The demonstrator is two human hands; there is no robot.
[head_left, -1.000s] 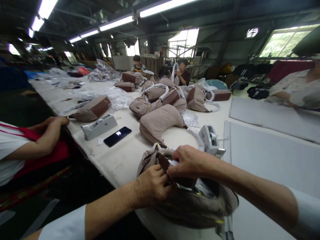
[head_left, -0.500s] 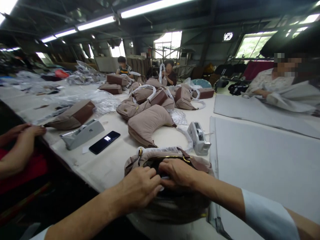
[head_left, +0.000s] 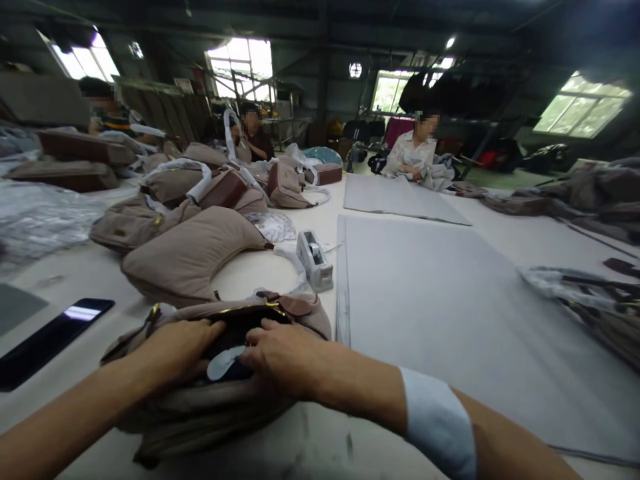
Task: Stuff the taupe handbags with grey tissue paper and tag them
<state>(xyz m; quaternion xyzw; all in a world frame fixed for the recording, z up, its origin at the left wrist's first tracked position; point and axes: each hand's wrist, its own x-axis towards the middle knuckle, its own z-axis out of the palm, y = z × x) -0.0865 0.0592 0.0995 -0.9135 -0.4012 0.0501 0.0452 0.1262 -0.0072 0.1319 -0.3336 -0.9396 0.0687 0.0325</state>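
A taupe handbag (head_left: 310, 319) with a gold zip and a brown tab lies open at the near edge of the white table (head_left: 280, 263). My left hand (head_left: 175, 348) rests on the bag's left side, fingers stretched toward the dark opening. My right hand (head_left: 283, 353) lies across the opening, fingers reaching inside. A pale oval tag (head_left: 223, 363) sits between the two hands. Just beyond the bag lies a second, crescent-shaped taupe bag (head_left: 193, 253).
A white tape dispenser (head_left: 314, 260) stands behind the bag. A black phone (head_left: 47, 341) lies at left. Large grey sheets (head_left: 440, 293) cover the table at right. More bags (head_left: 200, 183) are piled farther back, and three people sit at the far end.
My view has swung right and dropped closer to the table. The bag lies flatter, and both hands have slid onto its opening. The co-worker's arms at left are out of view.
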